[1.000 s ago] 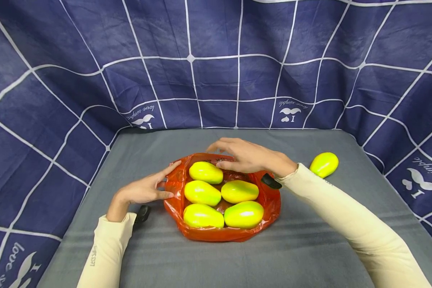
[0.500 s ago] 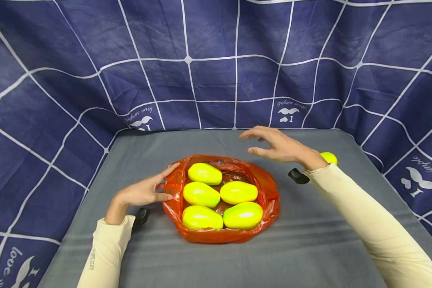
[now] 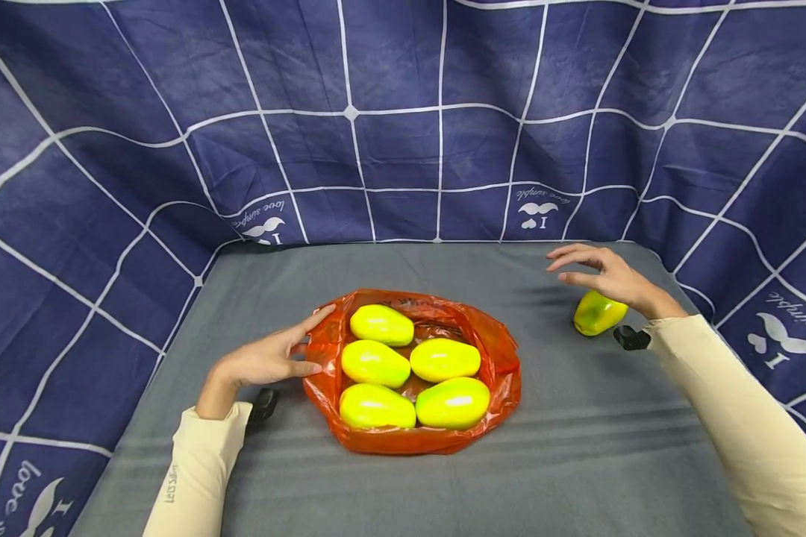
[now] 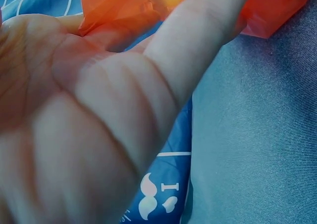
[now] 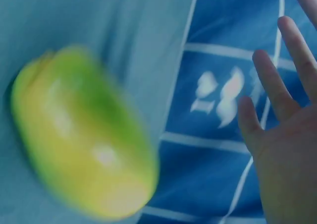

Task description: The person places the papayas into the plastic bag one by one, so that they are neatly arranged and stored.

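Note:
A red plastic bag [image 3: 410, 440] stands wide-mouthed on the table, with several yellow-green papaya-like fruits [image 3: 376, 363] inside. My left hand [image 3: 262, 359] rests against the bag's left side, fingers spread along the rim and thumb lower down. In the left wrist view, the thumb [image 4: 193, 40] overlaps the red film. My right hand [image 3: 611, 280] hovers, fingers extended, over one more fruit [image 3: 598, 315] lying at the right of the table. That fruit shows large and blurred in the right wrist view, apart from the spread fingers [image 5: 270, 80].
The grey cloth-covered table [image 3: 544, 447] carries the bag and the lone fruit. A blue curtain [image 3: 403, 149] with white grid lines hangs behind and on both sides. Black wrist devices [image 3: 631, 338] sit at both wrists.
My right hand has moved from over the bag rightward to above the lone fruit, holding nothing. The left hand stays at the bag's side, and the fruits in the bag lie as before.

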The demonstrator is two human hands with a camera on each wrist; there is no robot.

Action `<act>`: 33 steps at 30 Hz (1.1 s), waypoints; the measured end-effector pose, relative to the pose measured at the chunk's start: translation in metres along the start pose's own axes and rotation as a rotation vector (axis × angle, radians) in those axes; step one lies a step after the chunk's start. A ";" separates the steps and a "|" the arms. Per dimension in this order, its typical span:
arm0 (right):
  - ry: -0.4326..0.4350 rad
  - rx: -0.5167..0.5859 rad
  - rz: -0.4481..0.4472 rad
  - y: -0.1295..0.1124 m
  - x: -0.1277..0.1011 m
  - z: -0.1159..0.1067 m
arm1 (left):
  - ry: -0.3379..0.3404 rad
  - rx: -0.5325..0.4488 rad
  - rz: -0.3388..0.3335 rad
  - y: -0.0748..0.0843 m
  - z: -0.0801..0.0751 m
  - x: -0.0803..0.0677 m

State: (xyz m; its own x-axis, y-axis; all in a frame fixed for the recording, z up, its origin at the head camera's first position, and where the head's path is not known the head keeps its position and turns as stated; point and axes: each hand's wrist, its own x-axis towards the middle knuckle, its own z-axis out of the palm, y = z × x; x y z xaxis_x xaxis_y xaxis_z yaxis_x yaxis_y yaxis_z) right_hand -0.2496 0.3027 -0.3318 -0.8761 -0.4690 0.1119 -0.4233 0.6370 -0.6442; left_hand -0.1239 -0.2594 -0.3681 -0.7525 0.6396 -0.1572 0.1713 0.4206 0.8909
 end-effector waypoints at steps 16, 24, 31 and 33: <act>-0.036 -0.014 0.272 0.083 -0.039 -0.002 | -0.021 -0.051 -0.019 -0.003 0.002 0.000; -0.027 0.002 0.300 0.086 -0.045 0.008 | -0.019 -0.057 -0.008 -0.003 0.001 0.001; 0.012 -0.018 0.296 0.089 -0.045 0.010 | -0.011 -0.065 -0.010 -0.001 0.001 0.001; 0.028 -0.025 0.285 0.091 -0.045 0.010 | -0.010 -0.062 -0.008 -0.001 0.001 0.001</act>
State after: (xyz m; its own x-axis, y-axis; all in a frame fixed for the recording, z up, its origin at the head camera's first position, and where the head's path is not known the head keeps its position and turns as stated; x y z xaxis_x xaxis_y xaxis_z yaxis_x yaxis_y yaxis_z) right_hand -0.2464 0.3762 -0.4031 -0.9664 -0.2521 -0.0501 -0.1643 0.7557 -0.6340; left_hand -0.1243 -0.2581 -0.3701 -0.7469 0.6433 -0.1684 0.1258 0.3854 0.9142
